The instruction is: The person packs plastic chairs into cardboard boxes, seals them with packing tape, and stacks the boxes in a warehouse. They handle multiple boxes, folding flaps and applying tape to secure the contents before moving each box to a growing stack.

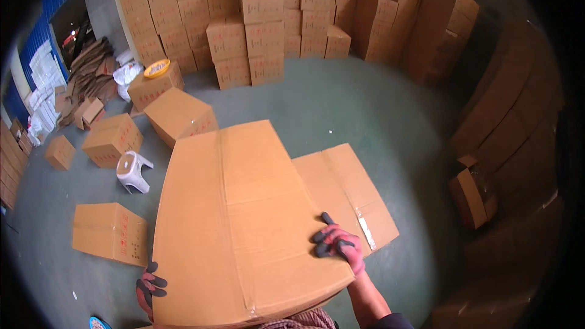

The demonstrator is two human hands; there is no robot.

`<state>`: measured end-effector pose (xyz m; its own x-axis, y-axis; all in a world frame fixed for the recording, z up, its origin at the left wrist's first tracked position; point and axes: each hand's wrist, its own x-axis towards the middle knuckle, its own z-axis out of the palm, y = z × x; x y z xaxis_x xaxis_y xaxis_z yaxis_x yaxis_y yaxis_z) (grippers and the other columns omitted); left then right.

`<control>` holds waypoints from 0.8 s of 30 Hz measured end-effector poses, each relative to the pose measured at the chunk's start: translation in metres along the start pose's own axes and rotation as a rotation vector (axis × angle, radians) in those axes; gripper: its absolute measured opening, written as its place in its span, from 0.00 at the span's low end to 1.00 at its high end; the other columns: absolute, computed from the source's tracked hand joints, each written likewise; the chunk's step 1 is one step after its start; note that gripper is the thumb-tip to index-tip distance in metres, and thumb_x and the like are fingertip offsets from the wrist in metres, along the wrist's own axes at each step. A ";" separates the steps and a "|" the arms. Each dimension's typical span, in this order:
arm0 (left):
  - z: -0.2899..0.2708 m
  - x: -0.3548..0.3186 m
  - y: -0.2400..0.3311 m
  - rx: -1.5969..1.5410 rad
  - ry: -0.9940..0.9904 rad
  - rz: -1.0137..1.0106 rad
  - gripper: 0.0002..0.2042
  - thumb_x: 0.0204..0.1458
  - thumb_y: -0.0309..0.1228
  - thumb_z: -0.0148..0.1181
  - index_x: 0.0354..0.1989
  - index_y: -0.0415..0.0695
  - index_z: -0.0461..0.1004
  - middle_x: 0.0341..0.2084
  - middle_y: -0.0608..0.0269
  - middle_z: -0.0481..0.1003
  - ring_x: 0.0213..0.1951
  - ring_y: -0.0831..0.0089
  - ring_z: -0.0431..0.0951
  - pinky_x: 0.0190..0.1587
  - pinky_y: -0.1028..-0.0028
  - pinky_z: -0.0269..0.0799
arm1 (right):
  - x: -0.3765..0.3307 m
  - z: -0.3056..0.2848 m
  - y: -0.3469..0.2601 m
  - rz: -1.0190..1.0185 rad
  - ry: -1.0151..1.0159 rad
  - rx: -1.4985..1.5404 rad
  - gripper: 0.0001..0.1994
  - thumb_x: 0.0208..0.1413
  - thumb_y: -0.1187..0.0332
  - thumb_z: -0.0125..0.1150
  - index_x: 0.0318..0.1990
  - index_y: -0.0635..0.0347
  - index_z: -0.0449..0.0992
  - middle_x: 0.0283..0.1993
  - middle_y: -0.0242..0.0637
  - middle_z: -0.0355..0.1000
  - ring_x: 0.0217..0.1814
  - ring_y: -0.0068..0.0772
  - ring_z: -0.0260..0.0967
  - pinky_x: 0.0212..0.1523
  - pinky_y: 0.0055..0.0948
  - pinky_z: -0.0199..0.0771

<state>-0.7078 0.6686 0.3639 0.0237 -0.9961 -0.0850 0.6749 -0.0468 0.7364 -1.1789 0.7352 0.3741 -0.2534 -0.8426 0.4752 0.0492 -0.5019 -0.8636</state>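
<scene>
A large taped cardboard box (207,207) fills the lower middle of the view, close in front of my body. My left hand (149,286), in a red glove with dark fingertips, clasps its left side near the bottom corner. On the opposite side my right hand (338,244), gloved the same way, grips the edge with its fingers spread over the top. A seam runs down the middle of the box's upper face. Beyond my right hand lies another cardboard box (341,176), partly covered by the held one, with a shiny strip of tape on it.
Tall stacks of cartons (262,12) line the back, and more cartons (512,109) stand along the dark right side. On the left are a white plastic stool (132,172), a carton (109,231), a yellow tray (156,68) on a box, and piled flattened cardboard (91,70).
</scene>
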 end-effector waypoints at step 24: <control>0.178 -0.083 -0.208 0.079 -0.565 -0.025 0.19 0.47 0.31 0.55 0.47 0.34 0.69 0.53 0.58 0.65 0.56 0.70 0.62 0.58 0.71 0.54 | -0.163 -0.225 -0.129 0.181 0.336 -0.256 0.18 0.50 0.64 0.44 0.30 0.73 0.75 0.33 0.45 0.73 0.52 0.43 0.64 0.60 0.38 0.53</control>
<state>-0.9817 0.7482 0.3370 -0.4038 -0.8791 0.2532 0.6127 -0.0544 0.7884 -1.3617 0.9813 0.3695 -0.5644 -0.7806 0.2686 -0.1083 -0.2525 -0.9615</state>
